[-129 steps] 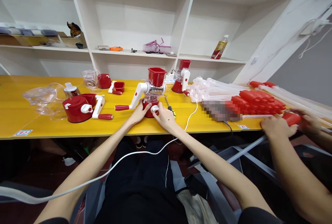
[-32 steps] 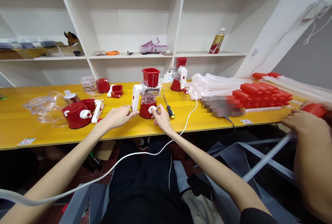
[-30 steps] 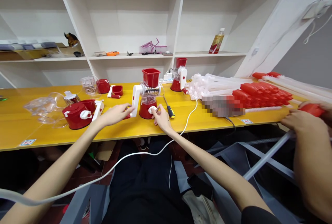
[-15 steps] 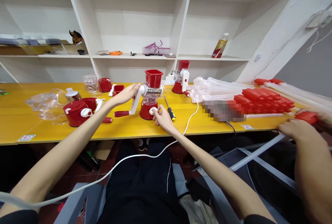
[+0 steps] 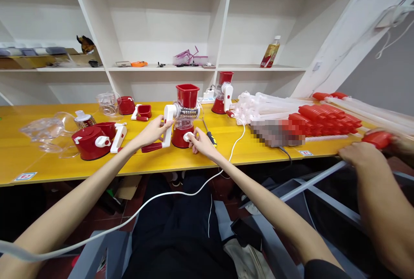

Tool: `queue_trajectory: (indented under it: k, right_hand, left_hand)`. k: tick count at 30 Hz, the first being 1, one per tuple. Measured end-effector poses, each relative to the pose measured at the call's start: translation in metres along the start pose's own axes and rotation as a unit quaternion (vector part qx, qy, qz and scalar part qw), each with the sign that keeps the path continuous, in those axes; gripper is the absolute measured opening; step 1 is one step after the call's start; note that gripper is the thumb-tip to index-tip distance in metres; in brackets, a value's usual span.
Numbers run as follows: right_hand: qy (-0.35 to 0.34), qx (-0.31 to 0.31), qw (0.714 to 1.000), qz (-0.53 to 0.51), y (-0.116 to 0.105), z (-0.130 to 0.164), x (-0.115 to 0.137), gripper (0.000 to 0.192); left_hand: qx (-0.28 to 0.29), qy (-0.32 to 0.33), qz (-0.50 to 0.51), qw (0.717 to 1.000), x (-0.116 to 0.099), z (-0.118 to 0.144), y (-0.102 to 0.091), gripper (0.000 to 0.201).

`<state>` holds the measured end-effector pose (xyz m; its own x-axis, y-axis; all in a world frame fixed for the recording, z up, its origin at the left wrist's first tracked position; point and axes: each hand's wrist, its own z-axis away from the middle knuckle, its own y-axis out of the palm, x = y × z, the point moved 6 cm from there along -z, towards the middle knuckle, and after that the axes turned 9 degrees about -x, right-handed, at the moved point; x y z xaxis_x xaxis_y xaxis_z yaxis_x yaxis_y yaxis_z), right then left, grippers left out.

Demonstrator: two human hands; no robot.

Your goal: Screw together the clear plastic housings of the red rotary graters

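Note:
A red rotary grater [image 5: 188, 95] stands upright on the yellow table in front of me, its clear body holding a metal drum [image 5: 189, 113]. My left hand [image 5: 152, 132] has its fingers closed on the grater's white crank [image 5: 168, 127], whose red grip points left. My right hand [image 5: 203, 144] pinches the white knob [image 5: 188, 136] low on the red base; the fingertips partly cover it. Just behind the right hand lies a screwdriver [image 5: 211, 138] with a black and yellow handle.
Left are a red grater base [image 5: 91, 143], clear plastic parts [image 5: 43, 129] and a metal drum [image 5: 84, 119]. Another assembled grater [image 5: 220, 105] stands behind. Clear tubes and red pieces [image 5: 323, 120] lie right, where a co-worker's hand [image 5: 359, 154] is. A white cable [image 5: 184, 193] crosses my lap.
My left hand has come down from the top of the crank hub to the crank arm. My right hand stays on the knob. The view has shifted slightly.

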<state>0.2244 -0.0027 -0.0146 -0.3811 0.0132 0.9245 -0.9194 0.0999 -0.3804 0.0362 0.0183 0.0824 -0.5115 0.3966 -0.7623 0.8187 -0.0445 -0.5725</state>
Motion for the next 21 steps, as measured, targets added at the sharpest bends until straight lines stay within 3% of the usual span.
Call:
queue_trajectory:
  k: [10, 21]
  right_hand:
    - [-0.007, 0.010, 1.000, -0.007, -0.0022, -0.0010, 0.0015, 0.064]
    - [0.004, 0.007, 1.000, -0.015, -0.0021, 0.0005, 0.0012, 0.065]
  left_hand:
    - [0.001, -0.019, 0.002, 1.000, -0.0010, 0.0015, 0.0010, 0.040]
    - [0.012, 0.012, 0.004, 1.000, -0.0015, 0.0008, -0.0001, 0.043]
